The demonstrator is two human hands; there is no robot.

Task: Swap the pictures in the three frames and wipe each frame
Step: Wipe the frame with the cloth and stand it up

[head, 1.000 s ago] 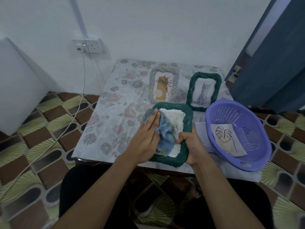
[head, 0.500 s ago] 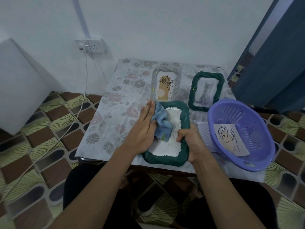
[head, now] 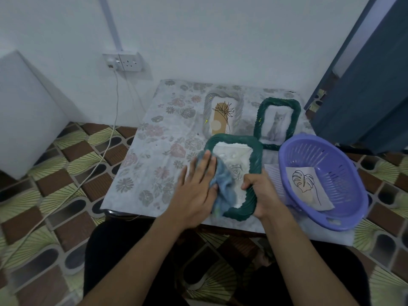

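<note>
On the floral-cloth table, seen from the head camera, we find the near green frame lying lengthwise away from us between both hands, the right hand clenched round its right rail, the left hand flat, apparently pressing the blue cloth onto its left rail.

Both bare forearms reach forward from the bottom of the view, drawing closer toward the hands; the left hand lies palm down, fingers straight and close together, pressing on a blue cloth. The right hand is curled, fingers wrapped round the right edge of a green frame.
</note>
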